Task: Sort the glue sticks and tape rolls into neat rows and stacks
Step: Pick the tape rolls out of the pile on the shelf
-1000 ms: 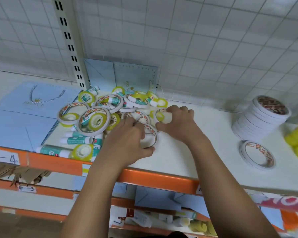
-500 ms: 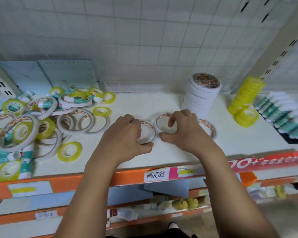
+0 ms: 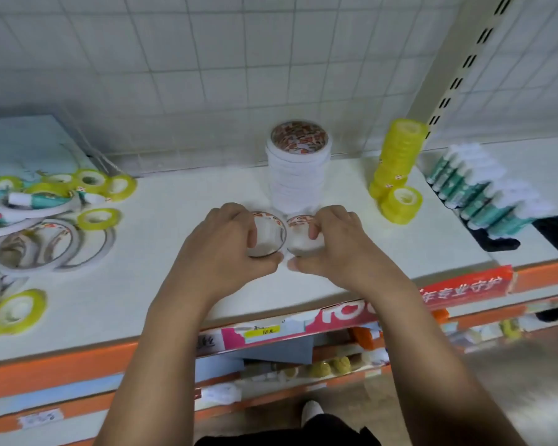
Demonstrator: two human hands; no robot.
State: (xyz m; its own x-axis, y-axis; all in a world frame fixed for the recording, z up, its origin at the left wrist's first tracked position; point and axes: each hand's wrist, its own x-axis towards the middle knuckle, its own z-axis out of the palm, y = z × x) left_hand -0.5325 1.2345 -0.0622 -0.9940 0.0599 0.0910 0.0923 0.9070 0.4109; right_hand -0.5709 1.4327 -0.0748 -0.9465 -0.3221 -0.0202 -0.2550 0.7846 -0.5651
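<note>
1. Your left hand (image 3: 226,246) has its fingers (image 3: 239,214) curled over the far rim of a thin white tape ring (image 3: 266,216). The thumb is hooked on the near edge, so it's pinching that ring.
2. Same deal on your right hand (image 3: 335,249): fingers (image 3: 332,217) curled over the far side of a second ring (image 3: 298,218), thumb on the near side.
3. The two rings sit just beside each other mid-shelf, and your thumb tips nearly meet at their 6 o'clock. Can't tell if the rims actually touch, or if they're flat on the shelf or lifted a bit.
4. At 12 o'clock, right behind your hands, there's the tall white stack (image 3: 295,178) of the same rings, with a patterned core showing on top.
5. At 2 o'clock is the yellow stack (image 3: 397,152), leaning a bit, with a single yellow roll (image 3: 401,206) at its foot.
6. Out at 3 o'clock is the row of glue sticks (image 3: 484,191), green bodies and white caps, lying side by side.
7. At 9 o'clock is the loose pile (image 3: 45,239): white rings, yellow rolls and a couple of glue sticks, all jumbled.
8. It's all on the white shelf (image 3: 174,284) with the orange front edge (image 3: 62,365), and the wire grid (image 3: 207,59) is behind.
</note>
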